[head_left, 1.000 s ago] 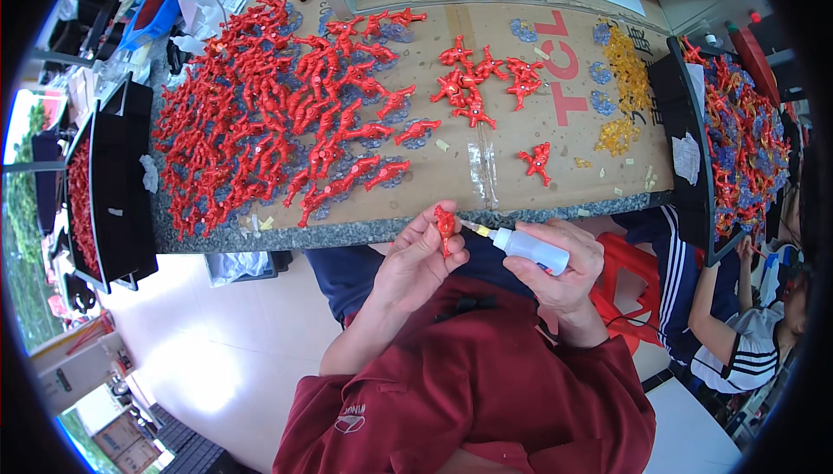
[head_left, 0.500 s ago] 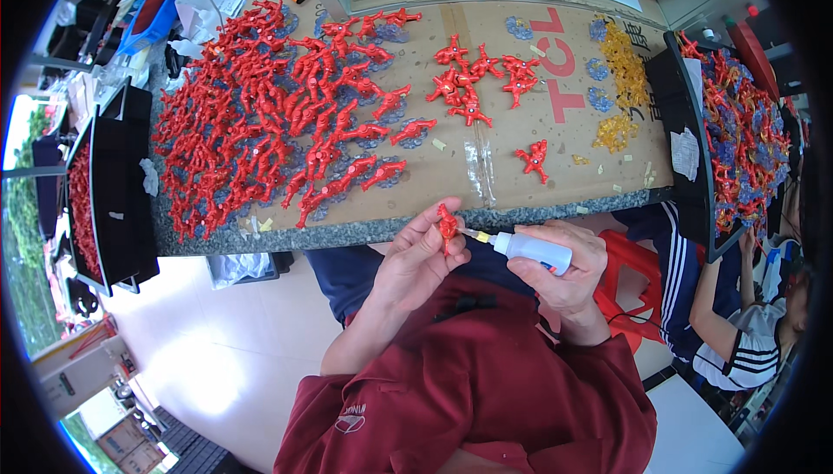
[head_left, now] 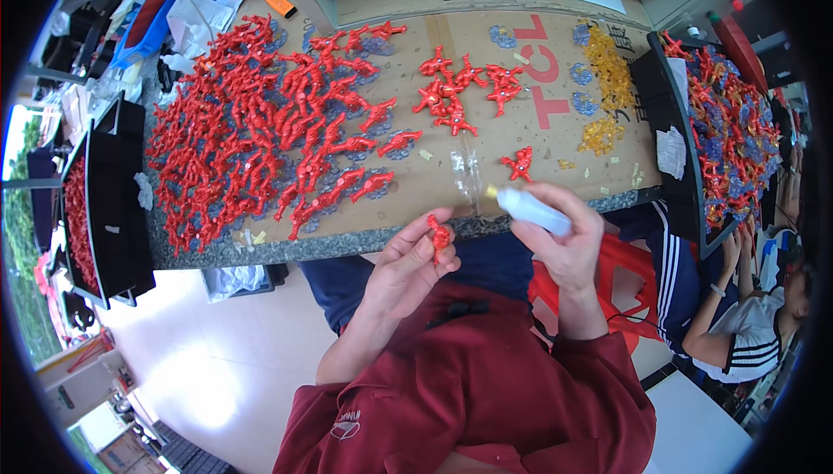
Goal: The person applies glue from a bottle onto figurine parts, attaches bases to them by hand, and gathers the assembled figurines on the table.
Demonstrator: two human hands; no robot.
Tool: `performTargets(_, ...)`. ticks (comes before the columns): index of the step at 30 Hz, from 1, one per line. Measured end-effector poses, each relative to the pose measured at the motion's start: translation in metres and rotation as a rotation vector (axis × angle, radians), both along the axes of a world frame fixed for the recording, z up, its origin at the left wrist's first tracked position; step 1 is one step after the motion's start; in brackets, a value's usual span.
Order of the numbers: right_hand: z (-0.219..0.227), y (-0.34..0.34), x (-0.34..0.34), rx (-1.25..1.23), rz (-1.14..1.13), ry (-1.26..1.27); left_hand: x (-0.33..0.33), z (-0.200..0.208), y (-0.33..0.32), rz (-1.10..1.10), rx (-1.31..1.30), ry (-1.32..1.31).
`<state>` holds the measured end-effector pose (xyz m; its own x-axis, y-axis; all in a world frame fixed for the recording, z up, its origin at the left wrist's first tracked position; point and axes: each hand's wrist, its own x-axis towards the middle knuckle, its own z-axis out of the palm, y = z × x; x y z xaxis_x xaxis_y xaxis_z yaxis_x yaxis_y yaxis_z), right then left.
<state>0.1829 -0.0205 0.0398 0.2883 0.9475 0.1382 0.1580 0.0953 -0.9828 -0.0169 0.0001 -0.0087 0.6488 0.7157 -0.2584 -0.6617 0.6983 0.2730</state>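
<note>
One figure (head_left: 439, 235) in left hand (head_left: 401, 273), near table edge (head_left: 347, 247), open cardboard (head_left: 423, 189) beyond

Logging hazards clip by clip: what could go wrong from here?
The left hand pinches a small red figure near the table edge; it could slip and drop.

The right hand holds a white bottle, its yellow nozzle close in view to the lone red figure; any drip might land there.

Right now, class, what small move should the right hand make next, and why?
Perhaps set the white squeeze bottle down on the cardboard: the right hand holds it with its yellow tip apart from the red figurine in the left hand, and lowering it would free the right hand.
</note>
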Motion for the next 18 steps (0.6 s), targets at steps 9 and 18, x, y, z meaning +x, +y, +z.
performTargets(9, -0.026, 0.057, -0.028, 0.128, 0.021, -0.499, 0.002, 0.000, 0.000, 0.011, 0.020, 0.040)
performTargets(18, -0.017, 0.069, 0.057, 0.111, -0.293, -0.976, -0.006, -0.001, 0.001, 0.034, 0.003, 0.076)
